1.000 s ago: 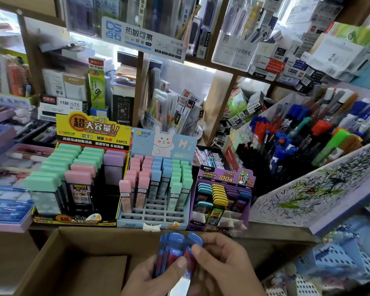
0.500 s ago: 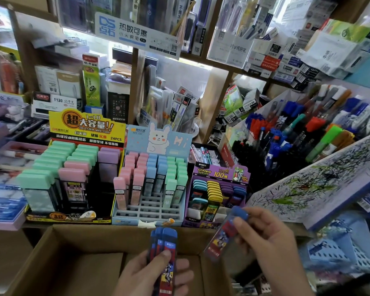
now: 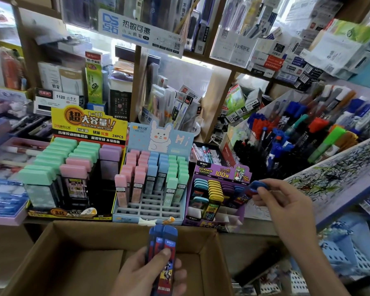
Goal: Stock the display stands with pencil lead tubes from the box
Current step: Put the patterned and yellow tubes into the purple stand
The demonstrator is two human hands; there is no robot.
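Observation:
My left hand (image 3: pixel 150 272) grips a small bundle of blue-capped pencil lead tubes (image 3: pixel 162 251) above the open cardboard box (image 3: pixel 77 259). My right hand (image 3: pixel 286 208) pinches a single blue-capped lead tube (image 3: pixel 247 193) by its cap, with the tube's lower end at the right side of the purple display stand (image 3: pixel 218 197). That stand holds tubes with blue, yellow and purple caps. To its left are a light blue rabbit stand (image 3: pixel 152 184) with pink, blue and green tubes and a yellow stand (image 3: pixel 73 171) with larger green, pink and purple cases.
Shelves crowded with stationery boxes rise behind the stands. A rack of markers and pens (image 3: pixel 297 137) fills the right, with a scribbled test board (image 3: pixel 333 178) below it. Blue perforated baskets (image 3: pixel 350 248) sit at lower right; purple trays (image 3: pixel 4 206) at left.
My right hand took one tube from the bundle and carried it up and right to the purple stand. My left hand stayed over the box with the remaining tubes.

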